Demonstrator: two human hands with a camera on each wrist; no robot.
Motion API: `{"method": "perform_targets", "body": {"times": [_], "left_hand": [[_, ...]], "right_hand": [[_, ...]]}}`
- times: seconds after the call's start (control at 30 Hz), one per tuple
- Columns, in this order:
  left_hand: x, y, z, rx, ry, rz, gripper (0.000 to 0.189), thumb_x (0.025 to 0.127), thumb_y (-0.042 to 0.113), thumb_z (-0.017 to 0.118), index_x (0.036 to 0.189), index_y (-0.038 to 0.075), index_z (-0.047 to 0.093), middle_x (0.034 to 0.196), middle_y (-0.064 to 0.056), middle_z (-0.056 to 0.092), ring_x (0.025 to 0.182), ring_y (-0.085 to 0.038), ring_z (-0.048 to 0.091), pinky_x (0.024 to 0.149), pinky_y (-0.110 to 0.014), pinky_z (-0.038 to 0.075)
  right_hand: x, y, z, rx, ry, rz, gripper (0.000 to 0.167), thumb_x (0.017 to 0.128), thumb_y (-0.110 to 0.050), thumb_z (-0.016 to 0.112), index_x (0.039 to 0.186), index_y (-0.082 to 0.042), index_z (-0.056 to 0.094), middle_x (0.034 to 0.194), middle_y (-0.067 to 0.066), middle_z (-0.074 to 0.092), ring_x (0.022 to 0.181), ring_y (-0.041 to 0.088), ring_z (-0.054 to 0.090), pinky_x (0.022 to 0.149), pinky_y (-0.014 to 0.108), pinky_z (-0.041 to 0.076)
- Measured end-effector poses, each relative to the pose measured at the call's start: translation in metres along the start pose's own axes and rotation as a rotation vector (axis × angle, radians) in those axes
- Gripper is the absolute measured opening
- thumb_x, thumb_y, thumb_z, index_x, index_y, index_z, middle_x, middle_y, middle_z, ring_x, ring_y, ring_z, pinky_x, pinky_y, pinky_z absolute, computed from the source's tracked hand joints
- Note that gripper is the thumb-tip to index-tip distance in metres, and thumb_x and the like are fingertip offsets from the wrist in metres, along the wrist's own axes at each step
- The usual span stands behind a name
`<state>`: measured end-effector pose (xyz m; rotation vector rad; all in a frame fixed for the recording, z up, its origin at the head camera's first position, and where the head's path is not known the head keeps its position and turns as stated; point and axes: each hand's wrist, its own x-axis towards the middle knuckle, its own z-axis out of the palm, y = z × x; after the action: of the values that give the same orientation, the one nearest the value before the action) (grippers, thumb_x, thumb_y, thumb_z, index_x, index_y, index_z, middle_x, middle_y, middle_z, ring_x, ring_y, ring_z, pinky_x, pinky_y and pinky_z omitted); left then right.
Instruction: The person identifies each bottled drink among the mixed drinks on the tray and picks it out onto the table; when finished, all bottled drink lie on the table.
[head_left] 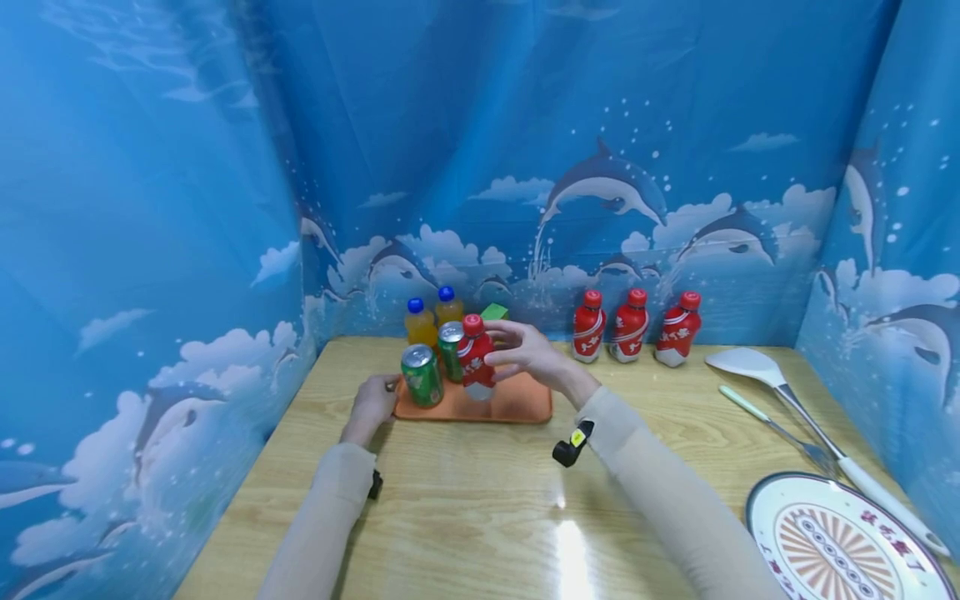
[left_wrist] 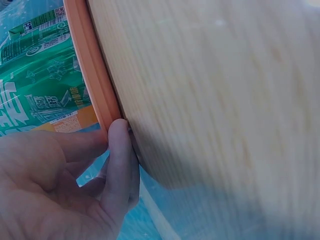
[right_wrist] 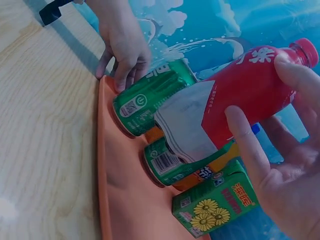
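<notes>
My left hand pinches the left end of an orange tray between thumb and fingers; the left wrist view shows the rim caught there. My right hand grips a red plastic bottle with a red cap, held tilted in the right wrist view over the tray. Its base overlaps the cans in that view. Two green drink cans stand upright at the tray's left. Behind them are two orange-drink bottles with blue caps. A green drink carton stands on the tray beyond the bottle.
Three more red bottles stand in a row at the back right of the wooden table. A white-headed spatula, a fork and a patterned plate lie on the right. Blue dolphin-print curtains enclose the table.
</notes>
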<state>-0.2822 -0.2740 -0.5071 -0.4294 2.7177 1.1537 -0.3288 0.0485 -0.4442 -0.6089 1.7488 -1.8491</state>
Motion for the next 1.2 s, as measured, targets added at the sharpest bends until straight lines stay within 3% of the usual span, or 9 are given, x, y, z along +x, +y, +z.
{"method": "perform_targets", "body": {"times": [0.4, 0.63, 0.9, 1.1, 1.2], "left_hand": [[0.0, -0.002, 0.0, 0.0, 0.002, 0.033, 0.049, 0.107, 0.007, 0.047, 0.156, 0.006, 0.051, 0.144, -0.027, 0.062, 0.071, -0.015, 0.069, 0.058, -0.027, 0.06], [0.003, -0.004, 0.001, -0.008, 0.004, 0.02, 0.049, 0.107, 0.008, 0.048, 0.155, 0.007, 0.052, 0.144, -0.028, 0.062, 0.068, -0.014, 0.069, 0.057, -0.028, 0.06], [0.001, -0.003, 0.001, -0.007, 0.003, 0.026, 0.051, 0.105, 0.005, 0.05, 0.156, 0.008, 0.051, 0.144, -0.028, 0.062, 0.066, -0.013, 0.068, 0.057, -0.027, 0.06], [0.0, -0.002, 0.0, -0.007, -0.003, 0.018, 0.051, 0.105, 0.005, 0.048, 0.156, 0.008, 0.051, 0.142, -0.028, 0.063, 0.066, -0.014, 0.068, 0.057, -0.027, 0.059], [0.0, -0.001, 0.001, -0.004, -0.006, 0.014, 0.051, 0.105, 0.005, 0.049, 0.156, 0.007, 0.051, 0.142, -0.028, 0.063, 0.065, -0.014, 0.067, 0.057, -0.026, 0.059]], "right_hand": [[-0.013, -0.01, -0.014, -0.03, -0.01, -0.079, 0.068, 0.102, -0.009, 0.059, 0.165, -0.012, 0.034, 0.164, 0.021, 0.042, 0.13, 0.022, 0.057, 0.088, 0.032, 0.064], [-0.02, -0.015, -0.024, -0.009, 0.035, -0.102, 0.067, 0.102, -0.007, 0.059, 0.164, -0.011, 0.034, 0.161, 0.021, 0.041, 0.122, 0.018, 0.059, 0.083, 0.03, 0.063], [-0.037, -0.021, -0.044, -0.035, 0.12, -0.07, 0.07, 0.1, -0.007, 0.063, 0.163, -0.011, 0.033, 0.173, 0.017, 0.025, 0.133, 0.026, 0.049, 0.081, 0.03, 0.064], [-0.052, -0.017, -0.063, -0.082, 0.186, -0.069, 0.061, 0.101, -0.01, 0.065, 0.157, -0.015, 0.04, 0.166, 0.017, 0.034, 0.121, 0.02, 0.057, 0.083, 0.032, 0.065], [-0.059, -0.014, -0.073, -0.116, 0.224, -0.058, 0.06, 0.101, -0.012, 0.067, 0.155, -0.016, 0.042, 0.162, 0.017, 0.039, 0.125, 0.023, 0.056, 0.083, 0.033, 0.066]]}}
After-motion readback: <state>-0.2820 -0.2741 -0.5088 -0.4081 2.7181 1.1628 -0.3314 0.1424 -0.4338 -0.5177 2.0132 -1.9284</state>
